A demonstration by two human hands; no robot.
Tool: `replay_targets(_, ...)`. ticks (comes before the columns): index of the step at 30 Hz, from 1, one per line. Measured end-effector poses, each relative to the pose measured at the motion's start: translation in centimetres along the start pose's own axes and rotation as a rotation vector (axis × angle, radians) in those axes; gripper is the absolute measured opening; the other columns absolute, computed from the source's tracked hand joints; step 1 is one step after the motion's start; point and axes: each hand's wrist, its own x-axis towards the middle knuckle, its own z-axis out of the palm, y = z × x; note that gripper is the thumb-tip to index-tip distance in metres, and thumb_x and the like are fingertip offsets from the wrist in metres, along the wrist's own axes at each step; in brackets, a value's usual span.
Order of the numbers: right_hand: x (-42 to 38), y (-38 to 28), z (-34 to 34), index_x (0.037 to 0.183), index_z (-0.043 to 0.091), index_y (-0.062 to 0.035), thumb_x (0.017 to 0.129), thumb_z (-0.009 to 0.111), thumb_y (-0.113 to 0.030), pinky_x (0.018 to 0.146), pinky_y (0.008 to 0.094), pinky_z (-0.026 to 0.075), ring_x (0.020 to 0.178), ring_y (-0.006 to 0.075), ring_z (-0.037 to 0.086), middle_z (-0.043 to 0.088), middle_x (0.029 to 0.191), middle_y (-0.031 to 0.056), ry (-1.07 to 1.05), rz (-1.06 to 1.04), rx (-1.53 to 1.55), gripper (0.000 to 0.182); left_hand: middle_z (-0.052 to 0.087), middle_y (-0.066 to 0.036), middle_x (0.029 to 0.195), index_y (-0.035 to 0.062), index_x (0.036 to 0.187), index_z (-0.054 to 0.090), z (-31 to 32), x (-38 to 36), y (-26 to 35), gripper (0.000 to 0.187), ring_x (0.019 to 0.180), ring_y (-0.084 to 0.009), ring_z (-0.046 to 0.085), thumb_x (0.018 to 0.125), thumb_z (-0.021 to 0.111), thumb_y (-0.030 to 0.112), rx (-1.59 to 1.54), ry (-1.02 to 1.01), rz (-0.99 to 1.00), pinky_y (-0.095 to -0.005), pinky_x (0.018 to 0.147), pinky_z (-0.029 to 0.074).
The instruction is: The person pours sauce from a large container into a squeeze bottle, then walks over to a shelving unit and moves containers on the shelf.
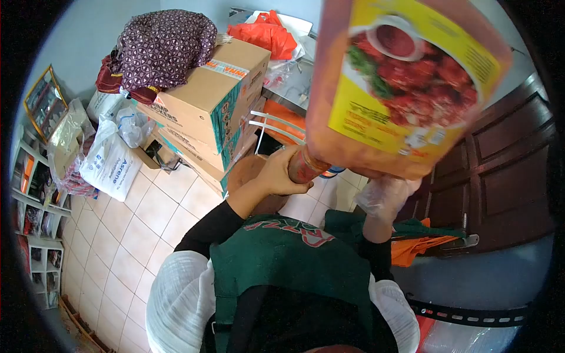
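Observation:
A big translucent plastic jug [326,123] with a yellow label showing red food fills the upper right, close to the camera. Orange-red residue coats its inside. My left hand [286,173] is wrapped around a reddish-brown, smeared cylindrical part [309,166] at the jug's lower left corner; I cannot tell whether it is the jug's neck or a separate container. Under the lower right edge of the jug is my right hand [384,197], in a clear plastic glove, its fingers partly hidden by the jug.
Stacked cardboard boxes [203,100] stand ahead to the left, topped by patterned cloth [168,47]. White plastic bags [112,162] sit beside them on the tiled floor [126,244]. A red bag [265,35] lies on a metal table [288,91]. A dark wooden door [506,165] is at right.

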Motion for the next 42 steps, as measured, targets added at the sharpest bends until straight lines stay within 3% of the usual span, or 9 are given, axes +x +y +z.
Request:
replay_targets(4, 0.8, -0.8, -0.6, 0.120, 0.045, 0.0046, 0.082, 0.067, -0.014, 0.082, 0.0324, 0.048, 0.094, 0.0177, 0.057, 0.055, 0.112, 0.0105, -0.101, 0.064, -0.041, 0.048, 0.062, -0.015, 0.095, 0.0051, 0.112, 0.054, 0.4, -0.1, -0.5, 0.070, 0.087, -0.0292, 0.060, 0.051, 0.078, 0.028, -0.092, 0.014, -0.027, -0.0372, 0.079, 0.047)
replay_targets(7, 1.3, -1.3, -0.4, 0.118, 0.047, 0.0046, 0.080, 0.069, -0.015, 0.082, 0.0321, 0.048, 0.093, 0.0172, 0.057, 0.057, 0.109, 0.0098, 0.013, -0.071, -0.026, 0.048, 0.062, -0.015, 0.095, 0.0047, 0.112, 0.054, 0.5, 0.2, 0.0, 0.069, 0.087, -0.0282, 0.061, 0.051, 0.078, 0.028, -0.131, 0.036, -0.008, -0.0364, 0.079, 0.047)
replay_targets(10, 0.1, 1.0, -2.8, 0.126, 0.040, -0.0013, 0.083, 0.060, -0.005, 0.082, 0.0332, 0.053, 0.096, 0.0217, 0.060, 0.055, 0.115, 0.0134, 0.047, -0.053, 0.007, 0.048, 0.062, -0.015, 0.094, 0.0044, 0.111, 0.054, 0.4, 0.3, 0.1, 0.068, 0.087, -0.0271, 0.061, 0.051, 0.078, 0.027, -0.113, 0.033, -0.011, -0.0355, 0.079, 0.047)
replay_targets(13, -0.3, 1.1, -1.4, 0.115, 0.049, 0.0039, 0.081, 0.066, -0.009, 0.081, 0.0323, 0.049, 0.091, 0.0193, 0.058, 0.058, 0.105, 0.0096, -0.038, -0.039, -0.020, 0.040, 0.062, -0.015, 0.093, 0.0043, 0.110, 0.055, 0.8, -0.1, -0.3, 0.067, 0.085, -0.0265, 0.061, 0.051, 0.078, 0.026, -0.091, 0.055, 0.007, -0.0351, 0.078, 0.047)
replay_targets(19, 1.0, -1.0, -1.1, 0.126, 0.041, -0.0032, 0.086, 0.055, -0.009, 0.080, 0.0345, 0.053, 0.100, 0.0236, 0.059, 0.052, 0.120, 0.0128, -0.032, 0.045, -0.017, 0.042, 0.062, -0.014, 0.093, 0.0039, 0.108, 0.056, 0.9, 0.5, 0.4, 0.065, 0.084, -0.0259, 0.061, 0.051, 0.079, 0.026, -0.155, 0.049, 0.015, -0.0349, 0.078, 0.047)
replay_targets(22, -0.3, 0.1, -1.8, 0.125, 0.040, -0.0014, 0.085, 0.056, -0.006, 0.075, 0.0337, 0.055, 0.094, 0.0240, 0.061, 0.054, 0.114, 0.0146, 0.077, 0.090, 0.141, 0.044, 0.062, -0.014, 0.092, 0.0039, 0.108, 0.056, 0.8, 0.4, 0.7, 0.065, 0.085, -0.0255, 0.061, 0.051, 0.079, 0.025, -0.174, 0.047, 0.014, -0.0347, 0.078, 0.047)
replay_targets(25, -0.8, 1.8, -2.3, 0.126, 0.039, -0.0017, 0.086, 0.055, -0.008, 0.076, 0.0346, 0.055, 0.094, 0.0242, 0.061, 0.055, 0.112, 0.0148, 0.013, -0.014, -0.055, 0.043, 0.062, -0.013, 0.092, 0.0039, 0.108, 0.055, 0.9, 0.0, 0.7, 0.065, 0.085, -0.0254, 0.061, 0.051, 0.079, 0.025, -0.190, 0.025, -0.004, -0.0345, 0.078, 0.047)
replay_targets(31, 0.8, -1.3, -1.1, 0.124, 0.042, 0.0029, 0.082, 0.066, -0.014, 0.085, 0.0324, 0.047, 0.097, 0.0189, 0.056, 0.053, 0.116, 0.0109, 0.003, -0.003, 0.115, 0.051, 0.062, -0.013, 0.091, 0.0039, 0.108, 0.055, 1.5, 0.4, 0.4, 0.065, 0.083, -0.0251, 0.062, 0.051, 0.079, 0.026, -0.177, 0.065, 0.040, -0.0343, 0.078, 0.048)
replay_targets(42, 0.4, -1.0, -2.2, 0.124, 0.042, 0.0036, 0.085, 0.062, -0.015, 0.085, 0.0337, 0.047, 0.098, 0.0200, 0.056, 0.053, 0.117, 0.0119, -0.029, -0.067, -0.054, 0.047, 0.062, -0.013, 0.091, 0.0034, 0.107, 0.056, 1.6, 0.3, 0.9, 0.064, 0.083, -0.0250, 0.061, 0.051, 0.079, 0.026, -0.161, 0.055, 0.046, -0.0346, 0.077, 0.048)
